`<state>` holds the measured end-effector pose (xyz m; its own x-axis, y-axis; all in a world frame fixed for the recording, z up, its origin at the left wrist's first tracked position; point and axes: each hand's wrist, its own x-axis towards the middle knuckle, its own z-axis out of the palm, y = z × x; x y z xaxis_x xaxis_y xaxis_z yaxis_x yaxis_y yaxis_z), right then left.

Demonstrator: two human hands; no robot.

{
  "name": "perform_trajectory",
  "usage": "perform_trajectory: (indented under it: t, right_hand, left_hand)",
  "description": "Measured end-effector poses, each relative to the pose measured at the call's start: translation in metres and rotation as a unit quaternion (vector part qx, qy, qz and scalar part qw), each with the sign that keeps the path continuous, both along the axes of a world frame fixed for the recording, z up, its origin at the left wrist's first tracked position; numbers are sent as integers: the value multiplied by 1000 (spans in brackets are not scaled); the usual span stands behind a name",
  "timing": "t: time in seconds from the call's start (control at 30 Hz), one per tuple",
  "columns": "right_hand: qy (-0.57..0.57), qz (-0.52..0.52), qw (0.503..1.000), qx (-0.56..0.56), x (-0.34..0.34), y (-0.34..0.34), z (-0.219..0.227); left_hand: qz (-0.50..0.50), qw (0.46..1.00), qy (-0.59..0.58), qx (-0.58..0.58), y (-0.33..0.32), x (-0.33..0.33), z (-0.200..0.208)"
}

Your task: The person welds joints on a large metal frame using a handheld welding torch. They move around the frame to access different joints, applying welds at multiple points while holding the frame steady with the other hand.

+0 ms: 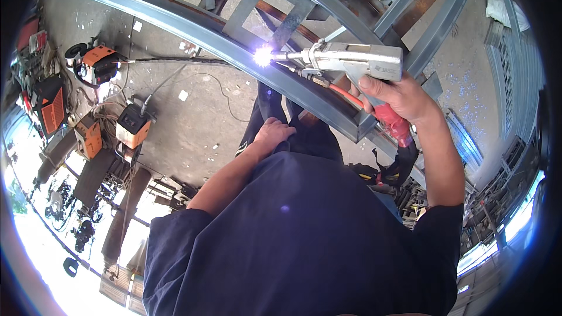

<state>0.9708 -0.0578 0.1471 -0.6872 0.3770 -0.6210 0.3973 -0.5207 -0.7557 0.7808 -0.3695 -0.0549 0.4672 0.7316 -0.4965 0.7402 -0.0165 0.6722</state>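
Note:
My right hand (393,95) is wrapped round the grip of a silver welding gun (357,58), with red wrapping low on its handle. The gun points left, and a bright white-violet glare (263,55) at its nozzle hides the exact contact point on the grey steel frame (205,41). That glare sits on the frame's long near rail, beside a flat plate bracket (290,20). An orange-red hose (346,95) runs below the gun's body. My left hand (274,134) lies on my dark trousers at the thigh, fingers stretched out and holding nothing.
Orange-and-black machines (96,64) stand on the concrete floor at left, with cables trailing across it. A smaller orange-and-black unit (133,126) is nearer. Long metal profiles (500,76) lie at right. A black cable bundle (401,167) hangs below the gun.

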Motion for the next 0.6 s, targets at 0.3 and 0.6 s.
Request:
perform_trajectory:
  t: [0.3, 0.6]
  right_hand:
    - [-5, 0, 1000, -14, 1, 3, 1]
    - [-4, -4, 1000, -11, 3, 1, 2]
  left_hand:
    - [9, 999, -6, -36, 4, 3, 8]
    - [5, 999, 0, -36, -1, 7, 0]
